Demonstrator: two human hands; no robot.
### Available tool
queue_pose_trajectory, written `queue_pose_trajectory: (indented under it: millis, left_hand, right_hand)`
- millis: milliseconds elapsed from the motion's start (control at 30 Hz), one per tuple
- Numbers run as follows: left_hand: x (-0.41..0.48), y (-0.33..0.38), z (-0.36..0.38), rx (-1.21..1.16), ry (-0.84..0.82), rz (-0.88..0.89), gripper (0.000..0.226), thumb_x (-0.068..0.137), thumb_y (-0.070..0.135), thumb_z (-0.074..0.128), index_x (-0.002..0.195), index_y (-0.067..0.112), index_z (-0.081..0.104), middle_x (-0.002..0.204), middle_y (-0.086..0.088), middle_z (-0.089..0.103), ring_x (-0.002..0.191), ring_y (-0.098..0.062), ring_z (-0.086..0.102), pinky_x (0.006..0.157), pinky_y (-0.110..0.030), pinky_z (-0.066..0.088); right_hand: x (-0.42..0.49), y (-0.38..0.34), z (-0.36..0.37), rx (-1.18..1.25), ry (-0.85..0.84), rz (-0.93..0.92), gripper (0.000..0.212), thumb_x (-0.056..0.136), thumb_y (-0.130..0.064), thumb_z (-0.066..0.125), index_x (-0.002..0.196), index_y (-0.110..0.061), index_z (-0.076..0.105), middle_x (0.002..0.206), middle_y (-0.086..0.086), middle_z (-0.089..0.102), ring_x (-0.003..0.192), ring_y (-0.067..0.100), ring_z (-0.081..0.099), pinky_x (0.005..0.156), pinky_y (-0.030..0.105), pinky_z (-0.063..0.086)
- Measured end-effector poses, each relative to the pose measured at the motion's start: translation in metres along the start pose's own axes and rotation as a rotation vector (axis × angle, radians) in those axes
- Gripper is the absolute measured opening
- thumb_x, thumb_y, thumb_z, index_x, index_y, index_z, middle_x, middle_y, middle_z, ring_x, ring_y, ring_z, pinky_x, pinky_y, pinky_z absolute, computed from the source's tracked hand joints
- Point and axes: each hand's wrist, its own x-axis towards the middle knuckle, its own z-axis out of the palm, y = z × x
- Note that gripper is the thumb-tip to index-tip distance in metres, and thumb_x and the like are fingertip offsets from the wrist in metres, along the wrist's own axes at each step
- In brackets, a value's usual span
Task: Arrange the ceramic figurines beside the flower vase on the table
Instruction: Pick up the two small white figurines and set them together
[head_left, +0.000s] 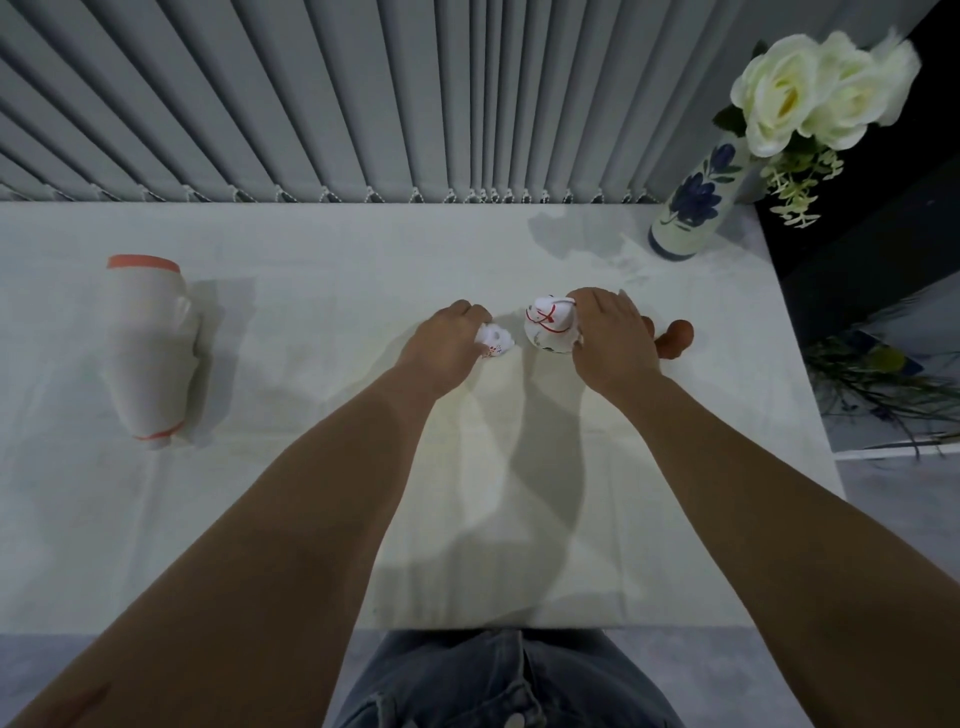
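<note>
A tall white vase (693, 200) painted with blue flowers stands at the table's far right corner, holding white roses (815, 88). Near the table's middle, my left hand (447, 345) is closed around a small white figurine (496, 340) with red marks. My right hand (608, 338) grips a larger white figurine (550, 323) with red lines, resting on the cloth. Just behind my right hand a brown figurine (678, 336) peeks out, mostly hidden.
A white bag with orange trim (150, 348) lies on its side at the left of the white-clothed table (311, 467). Grey vertical blinds (363, 93) hang behind. The table's right edge drops off beside green foliage (883, 384) on the floor.
</note>
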Motion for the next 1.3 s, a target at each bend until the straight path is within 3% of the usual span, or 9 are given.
queue_pose_trajectory:
  millis: [233, 400, 767, 1167, 1300]
  left_hand:
    - [0.006, 0.005, -0.002, -0.006, 0.034, 0.004, 0.034, 0.091, 0.011, 0.058, 0.124, 0.013, 0.058, 0.121, -0.01, 0.059, 0.11, -0.031, 0.057, 0.085, -0.039, 0.048]
    - [0.007, 0.007, -0.001, 0.031, 0.029, 0.027, 0.044, 0.092, 0.009, 0.057, 0.135, 0.016, 0.051, 0.128, -0.011, 0.055, 0.115, -0.032, 0.055, 0.09, -0.045, 0.049]
    - [0.009, 0.005, -0.005, 0.093, 0.057, -0.032, 0.037, 0.092, 0.01, 0.057, 0.129, 0.012, 0.053, 0.122, -0.012, 0.058, 0.11, -0.034, 0.057, 0.083, -0.043, 0.05]
    - [0.002, 0.006, -0.002, 0.157, 0.053, -0.024, 0.044, 0.092, 0.013, 0.055, 0.134, 0.017, 0.044, 0.123, -0.01, 0.054, 0.102, -0.034, 0.06, 0.073, -0.043, 0.051]
    - [-0.002, 0.007, -0.002, 0.149, 0.06, -0.036, 0.05, 0.091, 0.012, 0.056, 0.138, 0.018, 0.04, 0.128, -0.01, 0.051, 0.104, -0.034, 0.059, 0.072, -0.043, 0.049]
  right_hand:
    - [-0.002, -0.005, -0.007, -0.021, -0.044, 0.016, 0.053, 0.079, 0.006, 0.051, 0.13, -0.008, 0.048, 0.129, 0.009, 0.053, 0.124, 0.027, 0.044, 0.111, 0.039, 0.026]
    - [-0.002, -0.006, -0.007, -0.031, -0.051, 0.024, 0.053, 0.08, 0.005, 0.052, 0.131, -0.009, 0.047, 0.131, 0.008, 0.053, 0.126, 0.026, 0.044, 0.114, 0.038, 0.024]
    - [-0.002, -0.008, -0.006, -0.031, -0.058, 0.042, 0.053, 0.079, 0.005, 0.054, 0.13, -0.009, 0.047, 0.131, 0.008, 0.052, 0.126, 0.026, 0.044, 0.118, 0.036, 0.016]
    - [-0.003, -0.007, -0.004, -0.044, -0.05, 0.032, 0.057, 0.079, 0.003, 0.055, 0.133, -0.009, 0.044, 0.132, 0.007, 0.051, 0.125, 0.026, 0.043, 0.116, 0.036, 0.02]
    - [-0.004, -0.007, -0.006, -0.057, -0.055, 0.024, 0.063, 0.082, 0.001, 0.056, 0.141, -0.008, 0.037, 0.142, 0.011, 0.044, 0.137, 0.028, 0.034, 0.117, 0.039, 0.019]
